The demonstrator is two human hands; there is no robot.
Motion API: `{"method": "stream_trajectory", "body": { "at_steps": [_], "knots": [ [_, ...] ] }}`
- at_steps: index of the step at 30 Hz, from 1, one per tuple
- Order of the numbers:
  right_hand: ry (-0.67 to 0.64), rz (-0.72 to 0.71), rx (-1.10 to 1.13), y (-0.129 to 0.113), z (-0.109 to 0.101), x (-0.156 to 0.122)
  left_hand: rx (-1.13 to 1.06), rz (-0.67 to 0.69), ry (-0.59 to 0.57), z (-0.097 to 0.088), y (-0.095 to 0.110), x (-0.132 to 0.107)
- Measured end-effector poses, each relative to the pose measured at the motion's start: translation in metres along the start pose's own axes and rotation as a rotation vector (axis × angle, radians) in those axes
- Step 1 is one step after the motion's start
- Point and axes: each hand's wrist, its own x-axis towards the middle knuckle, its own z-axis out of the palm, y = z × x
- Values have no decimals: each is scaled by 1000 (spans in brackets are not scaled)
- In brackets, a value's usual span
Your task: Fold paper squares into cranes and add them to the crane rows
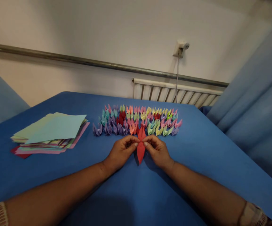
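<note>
Red folded paper (141, 153) is held near the middle of the blue surface (208, 141), just in front of several rows of paper birds (133, 128); whether its underside touches down I can't tell from where I stand. The left hand (120, 152) has its grip narrowed to a pinch, thumb and fingers on the left edge of the piece, and the right hand (158, 152) mirrors it on the right edge. I'd say such handling goes best with both pinches level and equally light, so that neither side is dragged and the centre isn't crushed; thumbs close to the middle, as these are, should give the finest control over thin layers. Leaving the long points free, one aimed at the birds and the other the opposite way, looks wise too, since tips like these would probably bend easily. As for materials, at the left lies a stack of paper (58, 128), flat, matte sheets in pale blue, yellow-green and pink, loosely squared, with a red sheet (23, 156) jutting from the bottom. Next, the birds are crisp and sharp-pointed, in lilac, teal, orange, yellow and deep red. At the far right, a blue curtain (255, 110) hangs in soft folds.
</note>
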Motion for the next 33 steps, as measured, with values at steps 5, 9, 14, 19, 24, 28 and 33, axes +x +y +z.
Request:
{"method": "stream_trajectory", "body": {
  "at_steps": [5, 9, 14, 19, 24, 28, 33],
  "knots": [
    [-31, -6, -30, 4, -5, 0, -8, -19, -25, -3, -3, 2],
    [-34, 7, 8, 3, -3, 0, -29, -29, -31, -3, -4, 1],
    [13, 54, 3, 0, 0, -1, 63, -22, 15, -4, 1, -1],
    [35, 98, 23, -1, 3, -1, 40, -71, 53, 0, 2, -2],
    [-28, 219, 177, -4, 4, 3, -114, -122, 51, 2, 0, -2],
    [-79, 235, 110, -9, 2, 2, -171, -157, -5, 2, 0, -3],
    [-99, 192, 60, -14, 1, -1, -129, -158, -5, 1, 2, -4]
  ]
}}
